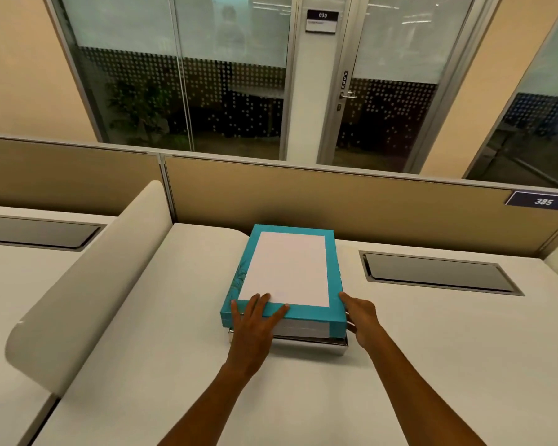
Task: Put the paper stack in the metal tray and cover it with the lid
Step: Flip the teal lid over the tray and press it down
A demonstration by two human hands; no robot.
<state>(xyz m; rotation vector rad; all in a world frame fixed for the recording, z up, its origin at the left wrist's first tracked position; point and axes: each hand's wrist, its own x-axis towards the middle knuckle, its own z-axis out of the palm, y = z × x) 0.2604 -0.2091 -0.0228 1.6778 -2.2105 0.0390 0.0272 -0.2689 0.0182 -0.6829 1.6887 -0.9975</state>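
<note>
A teal lid (333, 272) with a white panel on top lies over the paper stack (303, 329), whose white page edges show under the lid's near side. The stack sits in a shiny metal tray (306, 346), of which only the near rim shows. My left hand (255, 326) rests on the lid's near left edge, fingers spread over the top and front. My right hand (361, 317) grips the lid's near right corner, thumb on the top edge and fingers down the side.
The tray stands on a pale desk (174, 365) against a tan partition (335, 201). A curved white divider (87, 284) rises to the left. A grey recessed cable hatch (438, 273) lies to the right, another hatch (36, 231) far left.
</note>
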